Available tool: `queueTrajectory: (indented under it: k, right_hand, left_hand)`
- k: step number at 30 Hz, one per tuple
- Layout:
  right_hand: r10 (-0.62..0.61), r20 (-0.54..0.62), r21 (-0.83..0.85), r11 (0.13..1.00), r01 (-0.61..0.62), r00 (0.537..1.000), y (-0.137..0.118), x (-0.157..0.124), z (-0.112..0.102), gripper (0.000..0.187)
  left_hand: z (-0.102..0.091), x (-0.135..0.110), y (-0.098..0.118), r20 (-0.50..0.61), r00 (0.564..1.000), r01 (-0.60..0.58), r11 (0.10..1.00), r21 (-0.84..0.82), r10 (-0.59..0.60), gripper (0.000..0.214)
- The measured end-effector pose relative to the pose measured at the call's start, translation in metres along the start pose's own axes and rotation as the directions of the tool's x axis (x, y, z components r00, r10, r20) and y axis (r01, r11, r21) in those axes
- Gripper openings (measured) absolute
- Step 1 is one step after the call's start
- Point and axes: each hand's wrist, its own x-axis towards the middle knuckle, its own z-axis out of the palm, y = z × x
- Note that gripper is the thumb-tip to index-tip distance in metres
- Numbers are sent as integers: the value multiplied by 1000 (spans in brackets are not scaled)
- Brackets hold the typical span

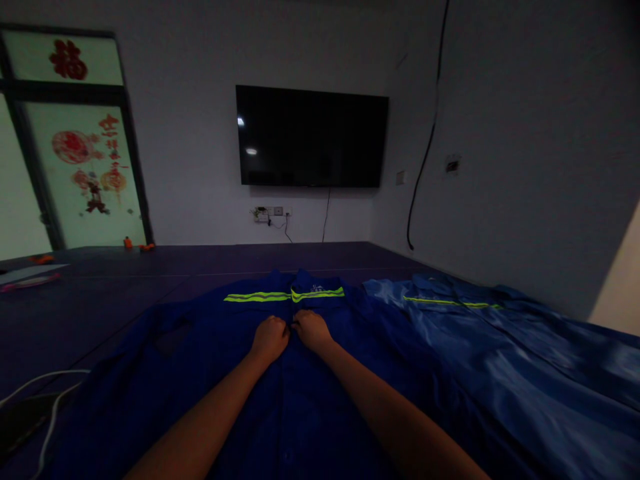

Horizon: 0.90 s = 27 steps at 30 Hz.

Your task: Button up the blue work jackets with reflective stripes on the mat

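Note:
A dark blue work jacket (230,373) with a yellow-green reflective stripe across its chest lies spread out, collar away from me. My left hand (271,335) is closed at the front placket, just below the stripe. Beside it, my right hand (311,329) is closed on the other side of the placket, its fingertips almost meeting the left ones. Both hands appear to pinch the jacket's front edges; the fingertips are partly hidden, and any button between them is too small to make out.
A lighter blue jacket (500,360) with a similar stripe lies to the right. White cables (53,420) cross the purple surface (195,260) at left. Small orange objects (128,243) stand by the glass door (95,173). A television (313,137) hangs on the far wall.

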Motion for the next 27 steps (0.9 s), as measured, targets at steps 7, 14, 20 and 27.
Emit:
queueTrajectory:
  k: [7, 14, 20, 27]
  right_hand:
    - [12, -5, 20, 1000, -12, 1000, 2, 3, 5, 21]
    - [-8, -30, 5, 1000, 8, 1000, -1, -1, -1, 22]
    - [0, -14, -13, 1000, 0, 1000, -4, -4, -4, 22]
    - [-4, -21, -25, 1000, 4, 1000, -3, -3, 0, 24]
  left_hand:
    - [0, 0, 0, -11, 1000, -12, 1000, -4, 12, 28]
    - [-2, -1, 1, 3, 1000, -2, 1000, 0, 2, 28]
    - [-2, -1, 1, 3, 1000, -8, 1000, -1, 8, 28]
    - [-1, -1, 1, -13, 1000, -8, 1000, -1, 8, 30]
